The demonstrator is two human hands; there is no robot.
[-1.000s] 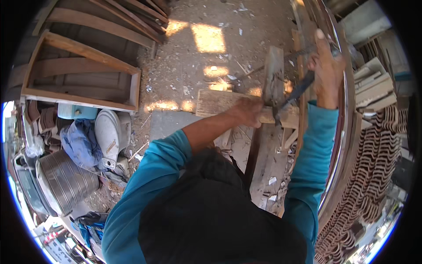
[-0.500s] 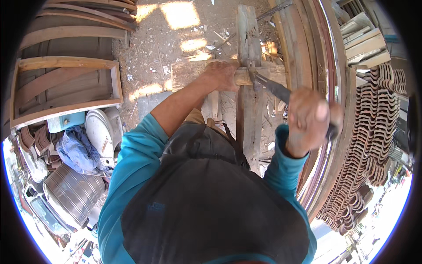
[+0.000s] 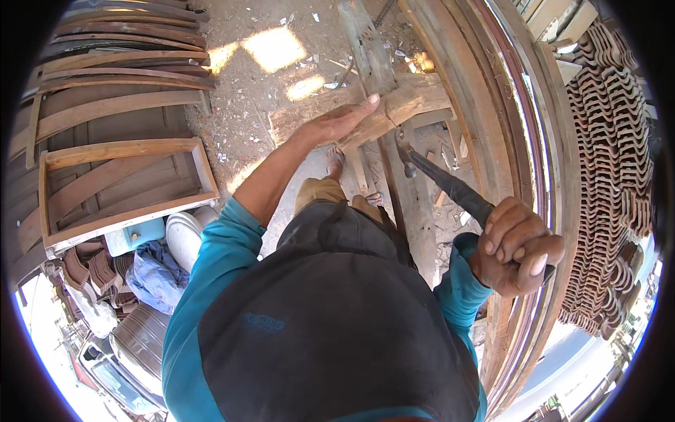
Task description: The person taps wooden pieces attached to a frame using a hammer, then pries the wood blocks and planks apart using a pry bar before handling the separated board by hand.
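A thick, rough wooden board (image 3: 415,95) lies crosswise over a long weathered beam (image 3: 369,46). My left hand (image 3: 334,125) is at the board's near edge, fingers stretched out and holding nothing; whether it touches the wood I cannot tell. Wrapped in my right hand (image 3: 517,246) is the dark handle of a hammer (image 3: 453,184). Its metal head is just off the board's near edge, above the beam. A small thin dark piece, perhaps a nail, shows at that edge close to the head.
Long planks (image 3: 467,91) run along my right side, with stacked curved roof tiles (image 3: 605,141) beyond. To the left are a wooden frame (image 3: 130,146), curved wooden pieces (image 3: 126,63), a light blue container (image 3: 133,238) and a crumpled blue cloth (image 3: 156,274). Debris litters the ground.
My left hand has loosened from around the board and its fingers are now extended. The hammer has come off the board toward me, with my right hand lower and farther right. The view has shifted.
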